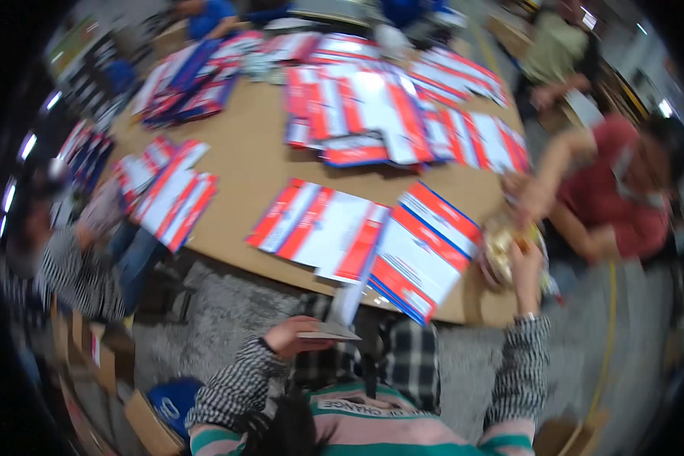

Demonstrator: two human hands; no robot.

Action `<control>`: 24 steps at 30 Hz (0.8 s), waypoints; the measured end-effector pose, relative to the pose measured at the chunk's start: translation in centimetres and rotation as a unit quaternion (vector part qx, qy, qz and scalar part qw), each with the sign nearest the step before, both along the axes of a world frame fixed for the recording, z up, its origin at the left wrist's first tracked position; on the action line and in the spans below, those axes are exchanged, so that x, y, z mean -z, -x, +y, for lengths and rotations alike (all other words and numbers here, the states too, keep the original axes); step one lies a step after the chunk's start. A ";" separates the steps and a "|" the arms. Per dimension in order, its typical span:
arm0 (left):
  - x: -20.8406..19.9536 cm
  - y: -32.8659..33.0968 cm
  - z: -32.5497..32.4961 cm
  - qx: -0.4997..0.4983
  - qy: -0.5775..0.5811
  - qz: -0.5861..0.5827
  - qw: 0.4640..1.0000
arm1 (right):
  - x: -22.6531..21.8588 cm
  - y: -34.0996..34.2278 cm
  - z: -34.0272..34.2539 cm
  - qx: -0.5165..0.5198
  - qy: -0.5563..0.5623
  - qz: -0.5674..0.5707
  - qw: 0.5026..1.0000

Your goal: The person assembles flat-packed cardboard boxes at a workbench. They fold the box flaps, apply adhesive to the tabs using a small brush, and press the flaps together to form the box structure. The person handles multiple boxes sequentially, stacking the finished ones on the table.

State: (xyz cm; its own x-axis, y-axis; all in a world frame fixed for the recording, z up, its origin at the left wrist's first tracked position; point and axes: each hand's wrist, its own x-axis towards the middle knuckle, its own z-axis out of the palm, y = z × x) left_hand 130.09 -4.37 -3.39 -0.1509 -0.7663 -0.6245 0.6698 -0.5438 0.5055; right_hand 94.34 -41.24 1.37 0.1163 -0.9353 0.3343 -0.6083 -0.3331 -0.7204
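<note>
Low in front of me, my left hand point(292, 338) grips a thin, flat greyish card point(329, 332) by its edge, out past the table's near edge. My right hand point(526, 267) reaches to the table's right corner, over a round container of pale yellowish pieces point(497, 254). Its fingers are drawn together around a small orange-brown bit, too blurred to name. Between my hands lie printed red, white and blue cardboard sheets: one tilted sheet point(424, 254) at the near edge, and a fanned group point(319, 228) to its left.
Stacks of similar sheets point(357, 106) cover the far half of the brown table point(258, 144). At right, a person in a red top point(615, 182) reaches into the same container. On the left, a person in a checked sleeve point(76, 266) handles more sheets point(171, 194). Cardboard boxes point(102, 353) stand lower left.
</note>
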 end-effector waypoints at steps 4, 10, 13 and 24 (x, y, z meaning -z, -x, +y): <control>-2.1 1.2 -0.7 -0.082 -0.049 -0.028 0.995 | -1.6 0.0 1.4 -0.012 -0.056 -0.016 0.998; 0.4 1.7 -0.8 -0.127 0.029 -0.023 0.991 | -4.2 -0.8 3.2 -0.032 -0.023 -0.045 0.998; -2.1 2.4 -2.0 -0.091 0.025 -0.067 0.993 | -5.3 -0.4 4.1 -0.025 -0.041 -0.089 0.995; -1.7 3.2 -3.6 -0.097 0.057 -0.084 0.990 | -3.1 -1.7 3.1 0.019 0.019 0.045 0.999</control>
